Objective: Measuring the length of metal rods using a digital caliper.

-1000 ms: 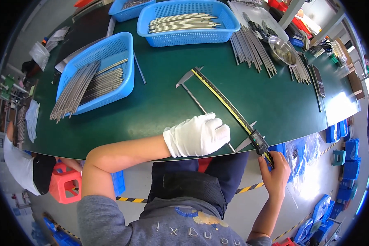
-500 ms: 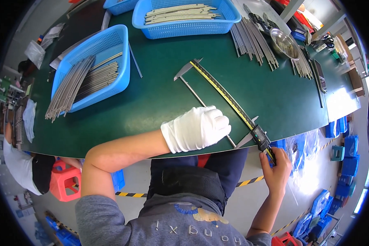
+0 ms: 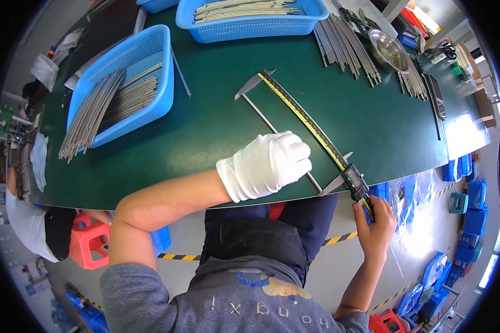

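Observation:
My left hand (image 3: 269, 166), in a white glove, is closed round the middle of a thin metal rod (image 3: 259, 112) near the table's front edge. Alongside the rod lies a long digital caliper (image 3: 303, 115) with a yellow-marked scale and a black display unit. The rod spans between the caliper's jaws: its far end meets the fixed jaw, its near end is at the sliding jaw (image 3: 334, 185). My bare right hand (image 3: 376, 226) grips the caliper's near end, past the table edge, thumb and fingers closed on the beam. The glove hides the rod's middle.
Blue baskets of rods stand at the left (image 3: 165, 83) and at the back (image 3: 250, 32). Loose grey rods (image 3: 347, 50) and a metal bowl (image 3: 389, 51) lie at the back right. A person sits at the far left near a red stool (image 3: 89, 244).
The sliding jaw and the rod's near end now look closer together. The table and its contents sit slightly higher in view. Both hands keep their holds.

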Demonstrator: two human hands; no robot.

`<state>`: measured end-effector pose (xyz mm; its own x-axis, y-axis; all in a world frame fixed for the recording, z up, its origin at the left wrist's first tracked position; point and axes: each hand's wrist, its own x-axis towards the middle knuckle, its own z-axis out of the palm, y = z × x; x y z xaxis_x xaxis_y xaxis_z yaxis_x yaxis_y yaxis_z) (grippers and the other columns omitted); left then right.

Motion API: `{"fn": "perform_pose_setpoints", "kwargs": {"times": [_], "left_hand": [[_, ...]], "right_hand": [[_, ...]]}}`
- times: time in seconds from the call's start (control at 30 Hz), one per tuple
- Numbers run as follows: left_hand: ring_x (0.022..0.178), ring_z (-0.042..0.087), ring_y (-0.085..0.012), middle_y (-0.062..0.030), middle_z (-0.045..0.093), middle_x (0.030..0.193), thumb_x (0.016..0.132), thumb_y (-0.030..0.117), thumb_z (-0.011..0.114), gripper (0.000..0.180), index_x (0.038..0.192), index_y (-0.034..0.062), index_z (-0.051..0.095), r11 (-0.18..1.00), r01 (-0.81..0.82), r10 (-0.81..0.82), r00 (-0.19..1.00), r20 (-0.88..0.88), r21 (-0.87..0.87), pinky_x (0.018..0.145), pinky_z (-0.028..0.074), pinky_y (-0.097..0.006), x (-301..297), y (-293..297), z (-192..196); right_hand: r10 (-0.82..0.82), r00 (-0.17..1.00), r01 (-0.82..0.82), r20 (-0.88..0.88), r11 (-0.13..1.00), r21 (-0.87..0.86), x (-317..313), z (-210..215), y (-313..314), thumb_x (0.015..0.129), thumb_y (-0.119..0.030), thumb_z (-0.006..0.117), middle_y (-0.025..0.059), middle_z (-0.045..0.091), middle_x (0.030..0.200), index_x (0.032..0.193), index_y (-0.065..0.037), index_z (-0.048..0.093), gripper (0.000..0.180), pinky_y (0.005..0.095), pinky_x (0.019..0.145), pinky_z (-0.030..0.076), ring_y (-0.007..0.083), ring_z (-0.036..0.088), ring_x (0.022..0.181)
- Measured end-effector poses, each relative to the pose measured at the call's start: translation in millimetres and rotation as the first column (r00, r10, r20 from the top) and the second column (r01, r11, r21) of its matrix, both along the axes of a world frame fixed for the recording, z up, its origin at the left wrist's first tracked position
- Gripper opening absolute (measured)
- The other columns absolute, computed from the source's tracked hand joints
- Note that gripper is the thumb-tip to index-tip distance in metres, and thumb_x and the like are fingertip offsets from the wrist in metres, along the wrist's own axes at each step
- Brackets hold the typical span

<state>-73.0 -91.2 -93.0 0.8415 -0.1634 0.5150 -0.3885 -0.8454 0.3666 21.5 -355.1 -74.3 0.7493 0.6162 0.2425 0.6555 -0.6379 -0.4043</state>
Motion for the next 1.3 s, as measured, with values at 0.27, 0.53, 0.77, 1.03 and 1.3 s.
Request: {"fn": "perform_pose_setpoints", "kwargs": {"times": [0.27, 0.53, 0.77, 1.03, 1.3], "left_hand": [[0.074, 0.057, -0.0213, -0.0031, 0.055, 0.077, 0.063, 0.004, 0.065, 0.020, 0.082, 0.0077, 0.062, 1.000, -0.008, 0.008, 1.000, -0.012, 0.002, 0.051, 0.049, -0.033, 0.7, -0.6, 1.0], [0.075, 0.058, -0.0209, -0.0030, 0.056, 0.079, 0.066, 0.005, 0.065, 0.018, 0.084, 0.0079, 0.063, 1.000, -0.014, 0.014, 1.000, -0.010, 0.008, 0.052, 0.050, -0.032, -1.0, -1.2, 2.1], [0.075, 0.058, -0.0206, -0.0031, 0.057, 0.079, 0.066, 0.005, 0.064, 0.018, 0.084, 0.0079, 0.064, 1.000, -0.014, 0.014, 1.000, -0.012, 0.024, 0.052, 0.050, -0.032, -2.5, -0.2, 3.0], [0.077, 0.059, -0.0226, -0.0038, 0.057, 0.079, 0.063, 0.003, 0.065, 0.021, 0.083, 0.0068, 0.063, 1.000, 0.000, 0.000, 1.000, 0.006, 0.010, 0.054, 0.051, -0.032, -0.7, 0.5, -0.1], [0.075, 0.058, -0.0229, -0.0043, 0.055, 0.076, 0.065, 0.003, 0.064, 0.017, 0.081, 0.0063, 0.062, 1.000, 0.011, -0.011, 1.000, -0.004, -0.018, 0.056, 0.051, -0.033, 0.1, 0.5, -0.1]], "right_hand": [[0.006, 1.000, -0.006, -0.006, 1.000, 0.024, -0.2, -0.9, -1.6, 0.075, -0.018, 0.076, 0.0080, 0.054, 0.067, 0.089, -0.001, 0.062, 0.026, 0.0291, 0.046, 0.040, 0.0182, 0.053, 0.052], [0.017, 1.000, -0.017, -0.007, 1.000, 0.021, -1.1, 0.3, -1.2, 0.075, -0.017, 0.075, 0.0085, 0.054, 0.067, 0.091, -0.001, 0.062, 0.026, 0.0292, 0.045, 0.039, 0.0186, 0.053, 0.052], [0.045, 0.999, -0.045, -0.010, 0.999, 0.030, -1.4, 0.6, -1.4, 0.076, -0.013, 0.073, 0.0096, 0.054, 0.068, 0.093, 0.001, 0.063, 0.024, 0.0289, 0.046, 0.040, 0.0197, 0.053, 0.051], [0.042, 0.998, -0.040, -0.039, 0.998, 0.046, -1.7, 0.5, -2.4, 0.076, -0.013, 0.073, 0.0095, 0.054, 0.068, 0.093, 0.001, 0.063, 0.024, 0.0287, 0.046, 0.040, 0.0193, 0.053, 0.052], [0.050, 0.998, -0.049, -0.047, 0.998, 0.035, -1.0, 2.0, -1.9, 0.077, -0.012, 0.073, 0.0099, 0.054, 0.068, 0.094, 0.001, 0.063, 0.024, 0.0289, 0.047, 0.041, 0.0198, 0.053, 0.052]]}}
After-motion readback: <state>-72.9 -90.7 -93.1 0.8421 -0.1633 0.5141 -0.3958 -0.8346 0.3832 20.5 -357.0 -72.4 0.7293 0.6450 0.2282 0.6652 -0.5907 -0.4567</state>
